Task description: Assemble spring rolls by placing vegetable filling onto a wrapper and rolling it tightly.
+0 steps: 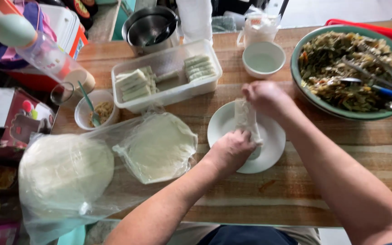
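A pale rolled wrapper [246, 119] lies on a white plate [273, 149] in the middle of the wooden table. My left hand [230, 149] presses on its near end. My right hand [265, 97] pinches its far end. Both hands are closed around the roll. Left of the plate a stack of round thin wrappers [159, 147] rests on clear plastic. A clear rectangular tray [171, 86] behind it holds several finished rolls [134, 84].
A large green-rimmed bowl of cooked vegetable filling [341, 68] with metal tongs [377, 77] stands at the right. A small white bowl of liquid [263, 60] is behind the plate. A bagged wrapper stack [64, 172], a small cup with a spoon [97, 111] and a bottle [41, 52] crowd the left.
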